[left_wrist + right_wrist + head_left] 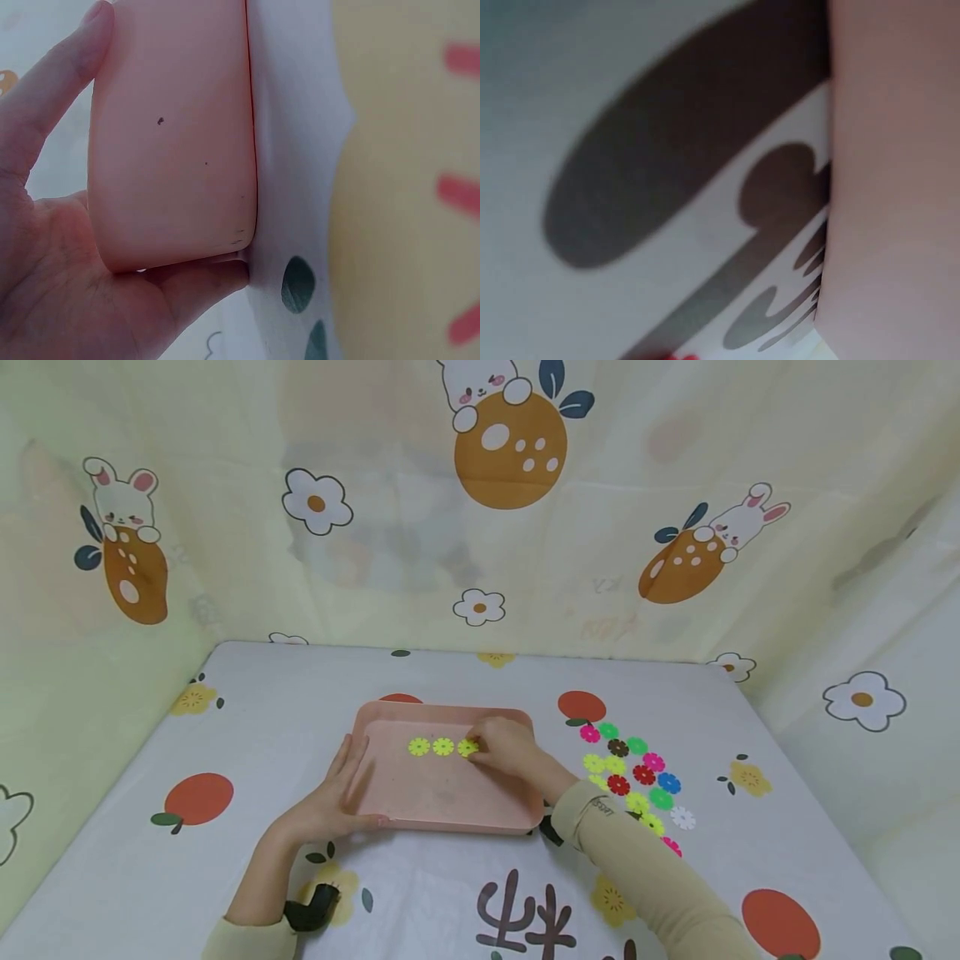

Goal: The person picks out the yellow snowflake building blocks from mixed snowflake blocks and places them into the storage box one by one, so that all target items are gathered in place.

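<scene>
Right hand [508, 748]: fingers curled down onto the rightmost of three yellow-green flower discs [443, 747], small flat scalloped plastic pieces lying in a row on the floor of the tray [450, 793]; whether the fingertips pinch that disc or only press on it cannot be told, since the knuckles hide the contact. Left hand [337, 797]: fingers straight and relaxed, laid along the tray's left rim with the thumb at its near left corner; the left wrist view shows the palm cupping the rounded outer wall. Tray is smooth matte pink plastic, shallow, rectangular with rounded corners, sitting mid-desk. Desk [247, 710] is covered with a thin white cloth printed with oranges and flowers. Just right of the tray, beside the right forearm, a loose cluster of discs [637, 772] in pink, green, brown, red, blue, yellow and white lies on the cloth. Pale printed fabric [637, 460] with rabbits encloses the desk at back and sides.
</scene>
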`<state>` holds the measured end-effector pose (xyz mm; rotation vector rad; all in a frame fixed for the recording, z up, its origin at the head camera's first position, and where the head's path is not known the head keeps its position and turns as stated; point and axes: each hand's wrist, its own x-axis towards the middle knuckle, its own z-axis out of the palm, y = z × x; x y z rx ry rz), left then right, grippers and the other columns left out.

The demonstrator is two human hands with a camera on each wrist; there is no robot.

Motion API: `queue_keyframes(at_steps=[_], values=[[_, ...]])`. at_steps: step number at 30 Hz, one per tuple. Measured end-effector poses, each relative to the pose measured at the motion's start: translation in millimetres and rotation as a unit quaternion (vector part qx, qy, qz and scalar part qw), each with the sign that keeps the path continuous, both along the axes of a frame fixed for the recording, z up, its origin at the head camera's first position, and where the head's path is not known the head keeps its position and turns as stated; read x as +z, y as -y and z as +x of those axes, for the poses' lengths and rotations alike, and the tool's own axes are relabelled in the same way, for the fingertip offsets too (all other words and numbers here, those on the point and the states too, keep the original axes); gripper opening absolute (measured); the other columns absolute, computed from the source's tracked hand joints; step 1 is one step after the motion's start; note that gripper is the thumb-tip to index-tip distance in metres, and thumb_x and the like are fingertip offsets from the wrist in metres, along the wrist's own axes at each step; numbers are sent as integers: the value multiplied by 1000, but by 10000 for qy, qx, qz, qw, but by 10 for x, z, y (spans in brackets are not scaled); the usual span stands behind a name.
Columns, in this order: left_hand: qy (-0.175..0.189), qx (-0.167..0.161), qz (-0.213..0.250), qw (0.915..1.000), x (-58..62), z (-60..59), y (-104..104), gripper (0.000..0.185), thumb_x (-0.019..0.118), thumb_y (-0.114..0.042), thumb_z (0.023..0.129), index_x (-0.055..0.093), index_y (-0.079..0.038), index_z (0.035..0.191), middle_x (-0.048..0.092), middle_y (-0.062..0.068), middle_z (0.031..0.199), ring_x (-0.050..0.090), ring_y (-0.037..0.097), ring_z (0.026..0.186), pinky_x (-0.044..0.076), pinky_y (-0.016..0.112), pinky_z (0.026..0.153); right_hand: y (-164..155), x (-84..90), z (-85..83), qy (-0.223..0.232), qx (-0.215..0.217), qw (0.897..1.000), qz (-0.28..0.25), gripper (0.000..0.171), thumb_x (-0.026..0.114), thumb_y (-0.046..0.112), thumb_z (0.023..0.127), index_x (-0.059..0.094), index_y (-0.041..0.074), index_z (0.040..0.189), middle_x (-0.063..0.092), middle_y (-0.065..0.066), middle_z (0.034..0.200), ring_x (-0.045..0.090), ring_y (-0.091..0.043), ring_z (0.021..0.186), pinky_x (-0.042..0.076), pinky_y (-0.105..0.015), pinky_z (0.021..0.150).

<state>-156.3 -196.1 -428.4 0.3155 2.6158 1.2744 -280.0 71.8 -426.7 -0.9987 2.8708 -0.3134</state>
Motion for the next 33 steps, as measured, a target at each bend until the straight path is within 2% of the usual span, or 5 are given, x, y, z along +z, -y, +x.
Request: queue_keyframes(at_steps=[9, 16, 23, 30, 33], values=[[-20, -25, 17, 10000, -12, -7, -5, 117, 79, -42, 67, -7, -31, 146, -19, 12, 150, -5, 40, 136, 18, 64, 99, 3, 5, 20, -106, -56, 9999, 54, 27, 73, 25, 79, 70, 12, 102, 63, 6, 82, 47, -8, 68, 42, -21, 61], [-55, -33, 9, 10000, -10, -5, -4, 116, 78, -42, 68, -7, -32, 146, -19, 12, 150, -6, 39, 136, 18, 64, 99, -14, 6, 17, 20, -111, 9999, -123, 29, 74, 25, 77, 70, 11, 103, 67, 4, 92, 53, -8, 76, 46, -24, 69], [-41, -46, 32, 10000, -9, -4, -11, 116, 78, -42, 68, -7, -32, 146, -19, 12, 150, -6, 39, 136, 18, 64, 99, -39, 32, 24, 351, -279, 9988, -202, 35, 74, 27, 77, 68, 11, 108, 67, 2, 100, 56, -10, 83, 48, -26, 78], [-54, -45, -6, 10000, -18, -7, -11, 116, 78, -42, 68, -6, -32, 146, -18, 12, 150, -5, 40, 136, 18, 64, 99, -119, 110, 71, 189, -365, 9982, -426, 39, 75, 29, 75, 68, 8, 107, 67, 0, 102, 60, -15, 98, 46, -32, 87], [-75, -47, -30, 10000, -24, -7, -7, 116, 78, -44, 68, -7, -32, 146, -18, 12, 150, -5, 40, 136, 19, 64, 98, -154, 155, 93, 300, -454, 9969, -565, 38, 74, 29, 77, 67, 7, 108, 67, -1, 103, 59, -18, 100, 46, -34, 87]])
